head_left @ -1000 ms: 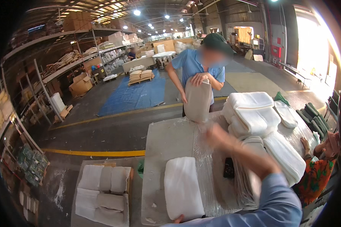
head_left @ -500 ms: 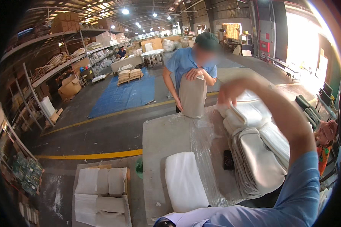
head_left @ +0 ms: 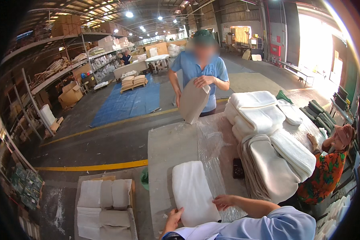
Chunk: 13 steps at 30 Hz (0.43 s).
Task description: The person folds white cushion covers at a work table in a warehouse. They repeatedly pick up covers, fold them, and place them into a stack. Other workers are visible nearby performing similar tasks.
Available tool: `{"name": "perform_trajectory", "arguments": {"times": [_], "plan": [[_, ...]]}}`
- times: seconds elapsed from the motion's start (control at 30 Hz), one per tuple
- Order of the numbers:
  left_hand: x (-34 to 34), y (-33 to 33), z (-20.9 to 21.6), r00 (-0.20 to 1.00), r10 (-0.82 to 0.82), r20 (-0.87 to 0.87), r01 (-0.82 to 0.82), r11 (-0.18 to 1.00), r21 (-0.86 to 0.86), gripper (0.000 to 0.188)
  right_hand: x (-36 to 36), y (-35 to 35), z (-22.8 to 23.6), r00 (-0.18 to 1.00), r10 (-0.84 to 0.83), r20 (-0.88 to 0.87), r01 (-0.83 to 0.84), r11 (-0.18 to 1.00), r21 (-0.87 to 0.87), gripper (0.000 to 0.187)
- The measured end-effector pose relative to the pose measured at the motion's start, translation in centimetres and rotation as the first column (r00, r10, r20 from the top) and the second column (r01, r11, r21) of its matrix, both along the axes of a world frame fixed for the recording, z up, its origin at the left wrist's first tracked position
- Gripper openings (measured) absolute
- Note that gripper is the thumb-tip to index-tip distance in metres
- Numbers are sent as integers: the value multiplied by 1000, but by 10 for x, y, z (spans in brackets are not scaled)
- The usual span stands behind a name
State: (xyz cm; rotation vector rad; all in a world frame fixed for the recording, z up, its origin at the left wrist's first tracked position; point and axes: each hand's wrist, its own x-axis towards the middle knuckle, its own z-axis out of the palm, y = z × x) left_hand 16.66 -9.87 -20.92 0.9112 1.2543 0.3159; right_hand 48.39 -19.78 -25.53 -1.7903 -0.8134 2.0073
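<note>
A white folded cloth stack (head_left: 193, 188) lies lengthwise on the table in front of me. My left hand (head_left: 173, 219) is at its near left edge, thumb along the side and fingers partly hidden, closed on that edge. Across from it, my right hand (head_left: 225, 201) reaches in from the right. Its fingers are apart and stretched out, with the tips touching the cloth's right edge. Beyond, a co-worker in a blue shirt (head_left: 218, 69) tilts a grey-beige folded piece (head_left: 193, 102) over the far table edge, one hand on its top and one at its side.
Right of the cloth stand a white folded pile (head_left: 255, 112) and a beige folded pile (head_left: 270, 168), with a small black device (head_left: 238, 168) beside them. Clear plastic film (head_left: 216, 160) covers part of the table. A pallet of folded pieces (head_left: 104, 208) lies left; another person (head_left: 326, 172) sits right.
My right arm has come down from above the piles to the white cloth. My left hand has come into view at its left edge. The co-worker has tilted the grey-beige piece.
</note>
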Motion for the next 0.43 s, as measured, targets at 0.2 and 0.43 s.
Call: {"name": "perform_trajectory", "arguments": {"times": [0.2,0.43], "plan": [[48,-24,6,991,0,136,16,993,-120,81,-9,-31,-32,883,-461,-82,468,863,189,83],[62,-48,-13,907,219,359,-174,973,-153,71,2,-52,63,964,-126,233,112,991,75,75]]}}
